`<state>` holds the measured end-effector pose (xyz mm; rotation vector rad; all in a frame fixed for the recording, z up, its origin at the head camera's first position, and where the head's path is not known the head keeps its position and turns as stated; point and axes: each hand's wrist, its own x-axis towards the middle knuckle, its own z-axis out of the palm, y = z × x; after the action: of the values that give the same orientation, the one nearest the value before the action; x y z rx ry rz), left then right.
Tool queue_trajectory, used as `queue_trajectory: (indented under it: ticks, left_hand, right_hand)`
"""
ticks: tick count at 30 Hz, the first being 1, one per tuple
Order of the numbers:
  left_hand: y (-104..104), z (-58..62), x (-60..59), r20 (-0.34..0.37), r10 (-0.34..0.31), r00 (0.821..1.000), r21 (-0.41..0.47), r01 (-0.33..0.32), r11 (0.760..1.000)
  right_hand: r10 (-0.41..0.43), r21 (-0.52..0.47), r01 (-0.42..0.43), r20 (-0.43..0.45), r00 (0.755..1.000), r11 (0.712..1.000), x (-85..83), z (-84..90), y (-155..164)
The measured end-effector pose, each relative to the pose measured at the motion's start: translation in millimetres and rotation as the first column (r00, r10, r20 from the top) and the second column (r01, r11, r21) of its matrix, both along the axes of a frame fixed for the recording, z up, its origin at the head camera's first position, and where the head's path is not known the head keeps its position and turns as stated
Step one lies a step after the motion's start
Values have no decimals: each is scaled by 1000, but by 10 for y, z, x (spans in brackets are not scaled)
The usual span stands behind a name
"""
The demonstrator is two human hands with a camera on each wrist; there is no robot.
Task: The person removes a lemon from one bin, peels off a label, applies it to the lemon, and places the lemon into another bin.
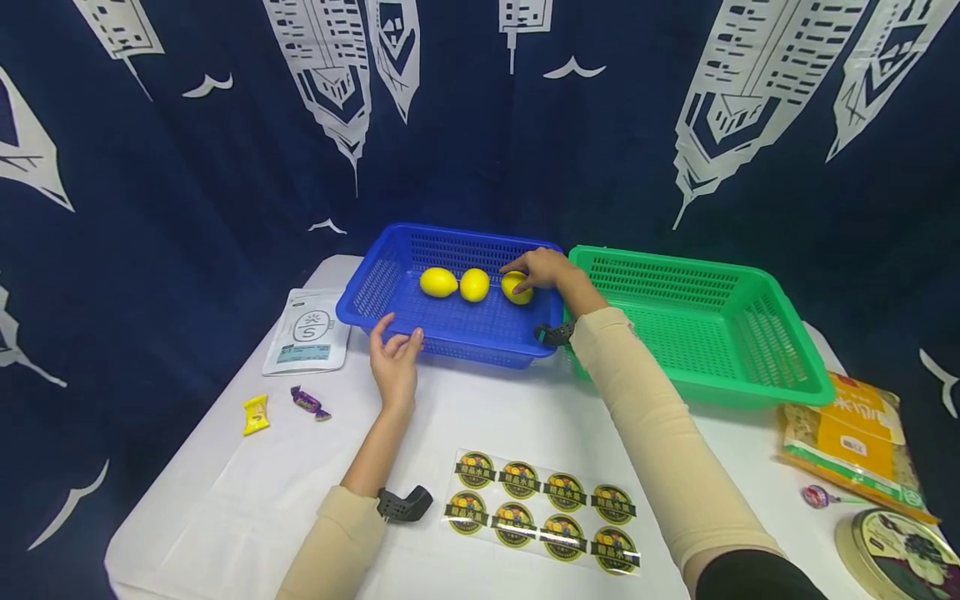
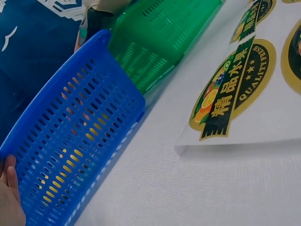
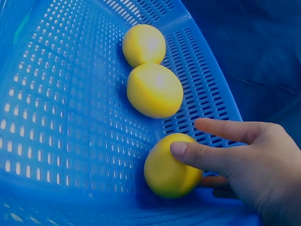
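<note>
Three yellow lemons lie in a row in the blue basket (image 1: 480, 350). My right hand (image 1: 536, 271) reaches in over the basket's right rim and holds the rightmost lemon (image 1: 517, 289). The right wrist view has my thumb pressed on this lemon (image 3: 171, 165), lower fingers curled behind it, and my index finger stretched out above. The middle lemon (image 3: 154, 90) and the far lemon (image 3: 144, 44) lie untouched. My left hand (image 1: 397, 346) rests with straight fingers against the basket's front wall (image 2: 70, 122). Only the fingertips of that hand (image 2: 9, 197) show in the left wrist view.
A green basket (image 1: 697, 333) stands against the blue one's right side. A sheet of round stickers (image 1: 543, 508) lies near the table's front. A white pouch (image 1: 309, 332) and two candies (image 1: 256, 414) sit left. An orange bag (image 1: 855, 442), a lollipop (image 1: 816, 497) and a tin (image 1: 896, 554) sit right.
</note>
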<state>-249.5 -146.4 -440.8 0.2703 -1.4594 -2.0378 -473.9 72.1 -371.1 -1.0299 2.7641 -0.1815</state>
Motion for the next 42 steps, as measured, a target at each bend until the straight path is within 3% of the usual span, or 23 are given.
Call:
queue_trajectory:
  ticks: [9,18,24,29,34,40,42]
  left_hand:
    - [-6,8,4,-11,-22,1000,29,22,999]
    - [21,165,118,13,-40,999,17,40,999]
    - [18,53,49,-7,-35,999,27,35,999]
    - [26,-13,5,-1,-11,1000,11,11,1000]
    - [22,-20,-4,-15,12,1000,5,-12,1000]
    - [19,-19,-10,-21,13,1000,9,-13,1000]
    - [22,31,24,-16,-3,1000,15,3,1000]
  right_hand:
    - [19,51,-18,-7,1000,999,32,17,-52]
    - [0,104,-1,7,1000,995,51,7,-77]
    - [-3,130,5,-9,1000,992,47,-17,-62]
    - [-7,97,7,2,1000,995,64,-14,-56]
    - [1,83,-2,18,1000,997,78,-10,-76]
    - [-5,149,-1,34,999,989,105,9,-96]
    - [-6,164,0,34,999,986,110,13,-95]
